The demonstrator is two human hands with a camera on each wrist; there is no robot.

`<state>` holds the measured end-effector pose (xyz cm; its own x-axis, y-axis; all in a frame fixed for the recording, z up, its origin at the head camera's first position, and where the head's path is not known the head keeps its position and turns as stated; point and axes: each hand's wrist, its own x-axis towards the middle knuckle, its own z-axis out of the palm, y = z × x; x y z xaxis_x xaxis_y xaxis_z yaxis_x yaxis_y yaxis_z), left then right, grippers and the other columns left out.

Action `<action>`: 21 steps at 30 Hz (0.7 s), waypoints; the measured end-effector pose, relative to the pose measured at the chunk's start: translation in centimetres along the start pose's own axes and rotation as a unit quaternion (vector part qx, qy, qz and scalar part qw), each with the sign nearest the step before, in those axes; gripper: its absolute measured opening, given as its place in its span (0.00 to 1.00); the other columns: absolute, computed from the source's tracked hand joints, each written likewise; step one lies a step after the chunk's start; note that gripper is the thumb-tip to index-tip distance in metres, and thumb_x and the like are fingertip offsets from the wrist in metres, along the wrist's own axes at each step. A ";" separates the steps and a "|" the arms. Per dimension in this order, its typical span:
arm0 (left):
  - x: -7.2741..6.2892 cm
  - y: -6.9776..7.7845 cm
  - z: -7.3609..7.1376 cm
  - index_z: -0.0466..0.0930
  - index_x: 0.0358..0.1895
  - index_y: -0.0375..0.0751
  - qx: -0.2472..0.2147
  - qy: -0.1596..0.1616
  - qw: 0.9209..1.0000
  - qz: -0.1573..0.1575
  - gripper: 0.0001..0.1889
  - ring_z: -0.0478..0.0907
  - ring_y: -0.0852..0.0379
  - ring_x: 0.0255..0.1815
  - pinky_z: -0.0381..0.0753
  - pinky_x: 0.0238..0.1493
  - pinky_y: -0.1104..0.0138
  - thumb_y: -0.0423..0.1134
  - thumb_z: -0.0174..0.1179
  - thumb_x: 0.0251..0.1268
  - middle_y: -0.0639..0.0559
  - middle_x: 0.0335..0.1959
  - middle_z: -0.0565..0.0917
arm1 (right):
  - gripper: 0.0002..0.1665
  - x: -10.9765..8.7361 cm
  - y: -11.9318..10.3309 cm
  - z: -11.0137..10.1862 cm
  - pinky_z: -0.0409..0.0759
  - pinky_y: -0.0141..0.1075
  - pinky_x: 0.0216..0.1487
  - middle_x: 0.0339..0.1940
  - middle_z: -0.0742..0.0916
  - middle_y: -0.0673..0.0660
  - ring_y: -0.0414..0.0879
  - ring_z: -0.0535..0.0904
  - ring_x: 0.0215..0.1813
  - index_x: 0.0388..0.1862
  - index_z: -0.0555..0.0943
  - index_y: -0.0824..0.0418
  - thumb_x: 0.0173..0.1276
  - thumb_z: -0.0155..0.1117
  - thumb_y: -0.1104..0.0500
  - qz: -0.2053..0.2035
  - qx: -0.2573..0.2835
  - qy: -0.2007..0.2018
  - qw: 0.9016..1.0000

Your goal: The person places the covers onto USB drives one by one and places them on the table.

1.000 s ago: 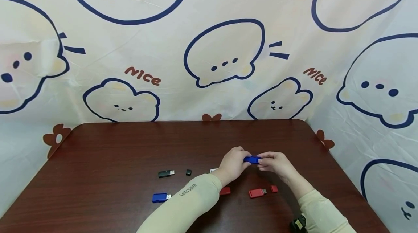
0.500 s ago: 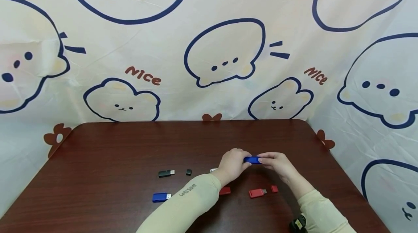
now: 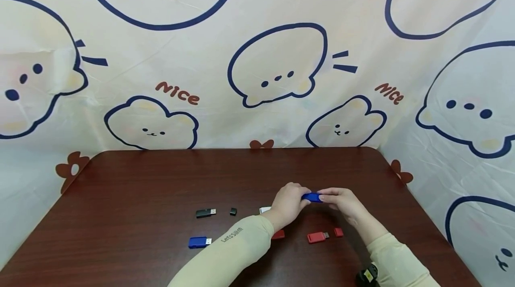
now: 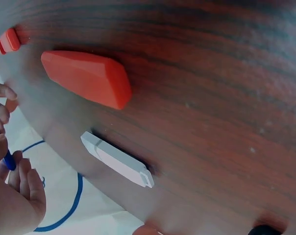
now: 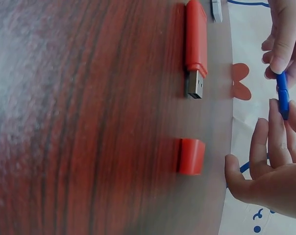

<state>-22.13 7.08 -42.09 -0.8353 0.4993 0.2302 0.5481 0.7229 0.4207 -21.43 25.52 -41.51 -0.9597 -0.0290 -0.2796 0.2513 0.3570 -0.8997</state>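
Note:
Both hands hold one blue USB stick (image 3: 312, 197) level above the table's far right half. My left hand (image 3: 286, 202) pinches its left end between thumb and fingers, and my right hand (image 3: 342, 202) pinches the right end. A seam crosses the blue stick (image 5: 283, 93) in the right wrist view; no metal plug shows on it. Nearer the person lies a red USB stick (image 3: 318, 237) with its plug bare, and its small red cap (image 3: 339, 232) sits just to the right. A white stick (image 4: 117, 160) lies flat beside another red piece (image 4: 86, 76).
On the left of the brown table (image 3: 153, 179) lie a black USB stick (image 3: 205, 213), a small black cap (image 3: 233, 211) and a second blue USB stick (image 3: 198, 242), both sticks with bare plugs. The left sleeve (image 3: 237, 242) partly covers the table's middle. A patterned curtain (image 3: 217, 63) hangs behind.
Hardly anything differs: both hands keep their hold on the blue USB stick in nearly the same spot. The whole head view has shifted very slightly.

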 end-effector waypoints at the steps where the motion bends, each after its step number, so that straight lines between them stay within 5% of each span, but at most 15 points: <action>1: 0.0 0.0 0.0 0.83 0.48 0.48 -0.001 -0.001 1.000 0.000 0.13 0.76 0.60 0.41 0.77 0.48 0.69 0.45 0.61 0.61 0.54 0.40 0.85 | 0.17 0.0 0.0 0.0 0.76 0.44 0.52 0.38 0.87 0.51 0.39 0.79 0.40 0.46 0.82 0.68 0.63 0.63 0.57 -0.001 0.000 0.000 1.000; 21: 0.0 0.3 0.1 0.83 0.49 0.47 0.004 -0.009 1.000 0.014 0.14 0.76 0.60 0.42 0.76 0.48 0.70 0.44 0.61 0.60 0.54 0.42 0.85 | 0.18 -0.1 -0.2 -0.5 0.77 0.43 0.52 0.35 0.87 0.49 0.36 0.81 0.37 0.47 0.80 0.72 0.64 0.62 0.60 -0.025 0.003 -0.021 0.999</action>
<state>-21.99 7.34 -42.07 -0.8188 0.5278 0.2259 0.5715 0.7120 0.4080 -21.47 25.88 -41.11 -0.9650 -0.0866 -0.2477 0.2035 0.3492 -0.9147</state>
